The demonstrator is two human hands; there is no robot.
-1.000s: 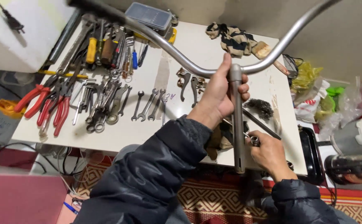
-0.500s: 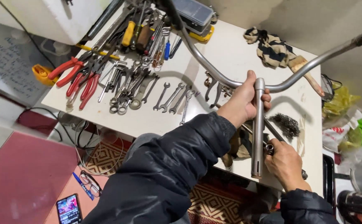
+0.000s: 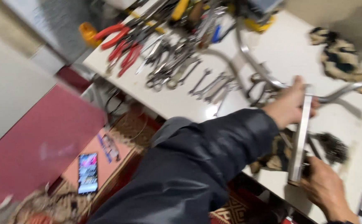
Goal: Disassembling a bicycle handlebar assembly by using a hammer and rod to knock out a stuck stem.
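The left hand (image 3: 288,107) reached across the body in a dark sleeve, fingers wrapped around the metal handlebar (image 3: 255,66) at the top of its upright stem (image 3: 300,141) — a firm, closed grip. The right hand (image 3: 326,191) sat low at the stem's bottom end, fingers curled there; what they pinched was too blurred to tell. The bar arched above the white table (image 3: 181,103), near a row of wrenches (image 3: 210,83) and red-handled pliers (image 3: 120,49).

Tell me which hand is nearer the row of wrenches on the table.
Left. The left hand grips the top of the handlebar stem, just right of the wrenches. The right hand is at the stem's lower end, near the table edge, farther away.
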